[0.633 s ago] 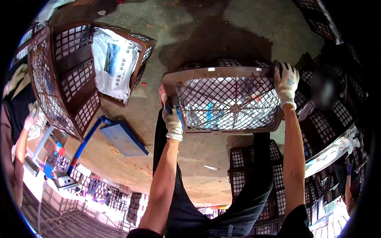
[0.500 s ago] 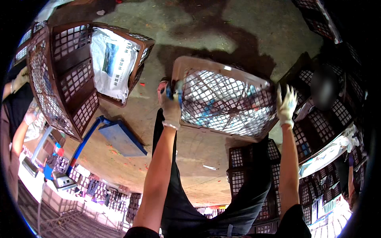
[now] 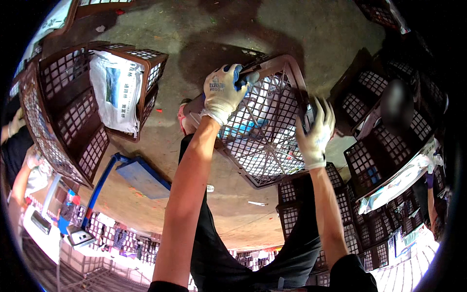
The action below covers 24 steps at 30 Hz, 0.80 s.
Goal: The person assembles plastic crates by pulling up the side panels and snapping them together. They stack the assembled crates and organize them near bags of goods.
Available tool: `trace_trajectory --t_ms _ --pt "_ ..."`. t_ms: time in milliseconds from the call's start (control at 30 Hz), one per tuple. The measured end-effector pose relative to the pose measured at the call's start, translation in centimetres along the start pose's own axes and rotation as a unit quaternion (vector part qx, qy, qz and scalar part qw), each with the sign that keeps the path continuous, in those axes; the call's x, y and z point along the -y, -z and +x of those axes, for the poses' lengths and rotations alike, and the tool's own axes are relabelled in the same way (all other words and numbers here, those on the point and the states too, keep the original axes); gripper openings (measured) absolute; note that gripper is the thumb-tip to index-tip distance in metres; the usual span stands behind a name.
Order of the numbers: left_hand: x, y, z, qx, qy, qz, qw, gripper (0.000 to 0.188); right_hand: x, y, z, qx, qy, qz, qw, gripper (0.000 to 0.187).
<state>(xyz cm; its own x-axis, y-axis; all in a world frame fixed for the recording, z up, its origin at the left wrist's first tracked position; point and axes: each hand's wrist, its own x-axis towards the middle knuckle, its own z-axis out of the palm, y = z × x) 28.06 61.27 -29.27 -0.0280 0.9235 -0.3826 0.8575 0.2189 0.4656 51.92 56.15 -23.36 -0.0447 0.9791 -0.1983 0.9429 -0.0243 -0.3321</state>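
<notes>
The head view is showing a brown plastic lattice crate (image 3: 269,144) with a rectangular rim, lying askew between the two hands over the grey concrete floor (image 3: 233,219), one corner pointing back toward the black trousers (image 3: 267,265). The left hand (image 3: 223,95), in a white knitted glove with a blue-coated inner side, is gripping the crate's far left side; its fingers are curling inward with the thumb alongside, though the glove is hiding the exact contact. The left forearm (image 3: 187,194) is slanting up toward that side, the wrist nearly straight. The right hand (image 3: 317,136), in a matching glove, is hovering just beside the crate's right rim, fingers spreading wide and pointing away from the body, thumb angling toward the rim; it is grasping nothing, and whether the thumb is touching cannot be told. Left of the crate, a white printed plastic sack (image 3: 114,92) is lying in an open brown crate, and a blue metal plate (image 3: 143,177) is resting nearer the body. Right of it, more brown lattice crates (image 3: 389,141) are standing.
</notes>
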Motion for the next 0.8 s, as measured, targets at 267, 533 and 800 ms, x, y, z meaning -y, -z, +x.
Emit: trace_trajectory --t_ms 267,533,800 --pt "1.8 0.2 1.4 0.040 0.012 -0.125 0.991 0.028 7.4 -5.0 13.3 0.116 0.162 -0.121 0.972 0.042" --pt "1.8 -1.1 2.5 -0.003 0.128 -0.089 0.988 0.048 9.6 -5.2 15.8 0.281 0.190 -0.174 0.925 0.033" --pt "2.5 -2.1 3.1 -0.027 0.065 -0.127 0.989 0.030 10.9 -5.6 18.1 0.358 0.121 -0.130 0.917 0.026"
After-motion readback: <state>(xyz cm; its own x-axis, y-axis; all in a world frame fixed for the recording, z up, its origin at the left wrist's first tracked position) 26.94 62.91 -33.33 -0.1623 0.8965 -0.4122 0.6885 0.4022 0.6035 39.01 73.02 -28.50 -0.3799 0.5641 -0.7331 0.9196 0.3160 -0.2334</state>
